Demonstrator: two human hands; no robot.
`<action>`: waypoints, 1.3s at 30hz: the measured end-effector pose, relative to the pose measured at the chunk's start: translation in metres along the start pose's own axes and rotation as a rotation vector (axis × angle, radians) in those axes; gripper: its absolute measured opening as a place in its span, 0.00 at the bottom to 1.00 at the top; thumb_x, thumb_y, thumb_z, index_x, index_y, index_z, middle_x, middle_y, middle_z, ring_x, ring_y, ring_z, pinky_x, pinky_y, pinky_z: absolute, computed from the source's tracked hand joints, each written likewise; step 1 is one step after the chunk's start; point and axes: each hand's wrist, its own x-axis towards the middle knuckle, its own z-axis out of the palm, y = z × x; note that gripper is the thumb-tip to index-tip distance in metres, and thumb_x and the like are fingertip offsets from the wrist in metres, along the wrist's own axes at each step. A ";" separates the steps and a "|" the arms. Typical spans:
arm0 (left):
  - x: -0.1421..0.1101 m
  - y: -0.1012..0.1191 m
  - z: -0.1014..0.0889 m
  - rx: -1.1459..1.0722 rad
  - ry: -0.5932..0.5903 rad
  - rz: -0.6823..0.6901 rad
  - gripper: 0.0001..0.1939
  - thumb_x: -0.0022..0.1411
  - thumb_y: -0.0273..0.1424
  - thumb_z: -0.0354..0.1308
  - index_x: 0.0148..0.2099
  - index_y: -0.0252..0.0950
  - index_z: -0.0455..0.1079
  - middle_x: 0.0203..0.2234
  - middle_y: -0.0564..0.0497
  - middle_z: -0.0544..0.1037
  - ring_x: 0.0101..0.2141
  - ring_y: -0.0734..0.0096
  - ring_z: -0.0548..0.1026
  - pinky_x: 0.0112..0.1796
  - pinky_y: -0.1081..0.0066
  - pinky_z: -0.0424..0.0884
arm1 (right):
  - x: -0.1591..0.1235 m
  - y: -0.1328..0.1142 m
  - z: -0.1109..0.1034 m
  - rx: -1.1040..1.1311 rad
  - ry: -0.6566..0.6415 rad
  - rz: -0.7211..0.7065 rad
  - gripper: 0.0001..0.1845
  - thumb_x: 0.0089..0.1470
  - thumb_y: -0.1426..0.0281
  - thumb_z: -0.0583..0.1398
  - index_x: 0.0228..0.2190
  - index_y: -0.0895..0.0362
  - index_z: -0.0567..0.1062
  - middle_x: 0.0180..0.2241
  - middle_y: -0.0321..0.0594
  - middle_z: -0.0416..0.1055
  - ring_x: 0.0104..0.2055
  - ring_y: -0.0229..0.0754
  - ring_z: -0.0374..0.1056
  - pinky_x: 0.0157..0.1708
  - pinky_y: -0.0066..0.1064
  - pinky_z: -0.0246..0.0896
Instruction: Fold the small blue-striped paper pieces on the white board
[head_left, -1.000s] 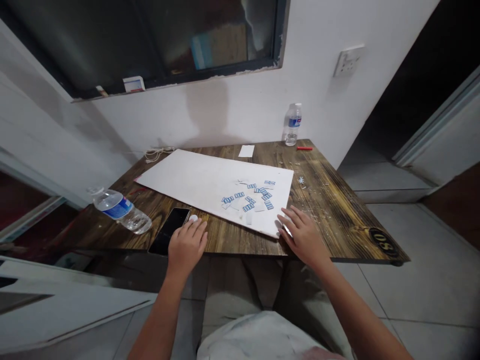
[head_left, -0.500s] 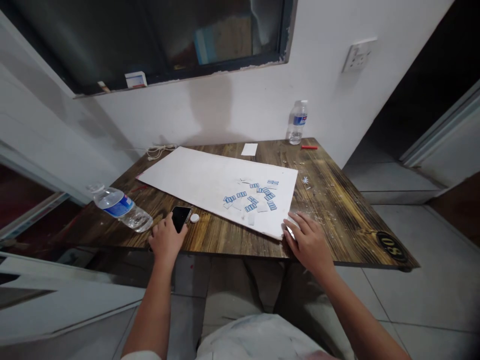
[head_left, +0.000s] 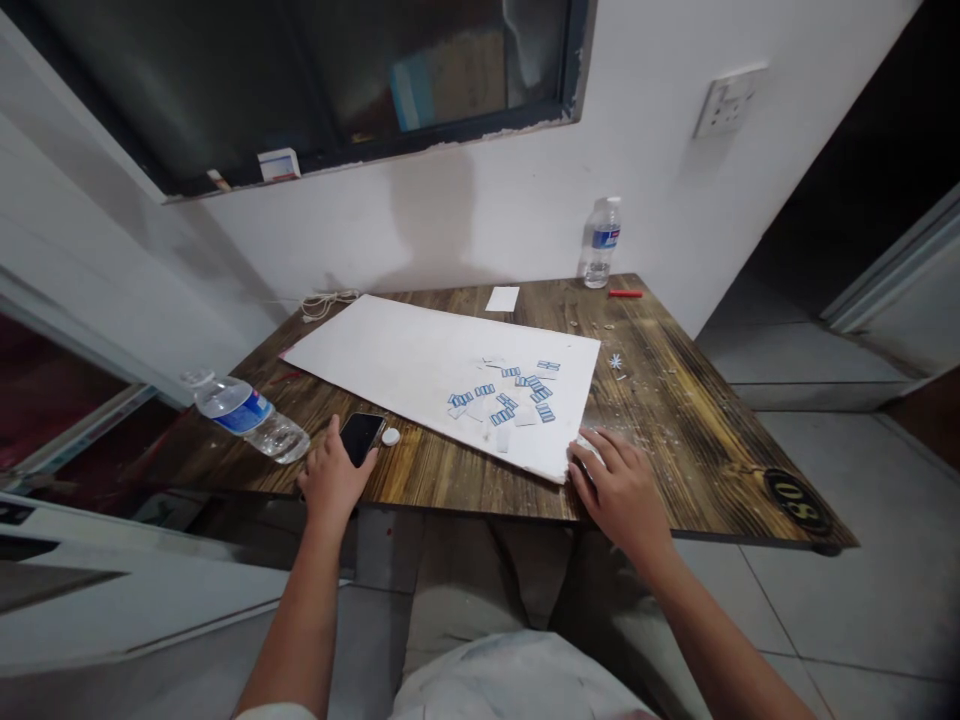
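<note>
At the near edge of the wood-grain table (head_left: 675,430), your hands sit well apart, each close to the drop to the floor. Your left hand (head_left: 330,485) is at the near end of a black smartphone (head_left: 361,437), its thumb raised just beside the phone; you can't tell from this view whether it pinches the phone. A small white disc (head_left: 390,436) lies just beside the phone, and a clear water bottle (head_left: 247,420) lies on its side near your left hand.

Your right hand (head_left: 619,490) rests with its fingers spread on the near corner of the white foam board (head_left: 390,350), over something small and shiny that is too hidden to name. The board lies tilted across the tabletop, its far edge short of the wall, with blue-printed paper pieces (head_left: 502,395) scattered near its right end. To your right, the wood runs on to the table's corner, dusted with pale crumbs.
</note>
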 end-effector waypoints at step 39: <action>-0.042 0.096 0.036 -0.456 0.424 0.611 0.19 0.65 0.35 0.53 0.21 0.37 0.60 0.14 0.55 0.64 0.18 0.76 0.61 0.25 0.71 0.51 | -0.012 0.007 0.009 0.024 0.105 0.043 0.14 0.65 0.71 0.48 0.41 0.60 0.73 0.31 0.43 0.73 0.29 0.41 0.66 0.29 0.31 0.52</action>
